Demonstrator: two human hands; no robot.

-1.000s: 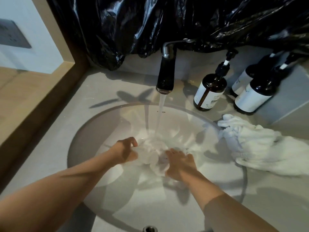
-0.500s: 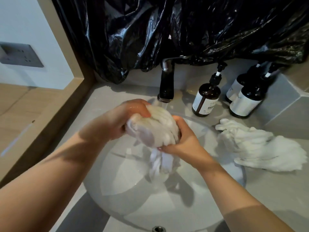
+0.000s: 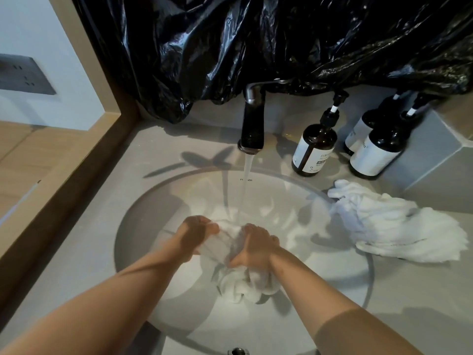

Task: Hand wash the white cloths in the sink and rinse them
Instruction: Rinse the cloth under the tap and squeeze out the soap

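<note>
A wet white cloth [image 3: 238,283] is bunched between both my hands low in the round white sink [image 3: 320,316]. My left hand [image 3: 195,233] grips its upper left part. My right hand [image 3: 256,248] is closed on the middle, and the cloth's tail hangs below it. Water runs from the black faucet [image 3: 252,126] straight onto the cloth between my hands. A second white cloth [image 3: 399,226] lies twisted on the counter at the sink's right rim.
Three dark pump bottles [image 3: 313,149] [image 3: 378,149] [image 3: 358,129] stand behind the sink on the right. Black plastic sheeting [image 3: 281,42] hangs over the wall behind the faucet. A wooden ledge [image 3: 58,180] borders the grey counter on the left.
Half a second ago both hands held the cloth raised and squeezed near the spout. They have now dropped back into the basin, under the running water.
</note>
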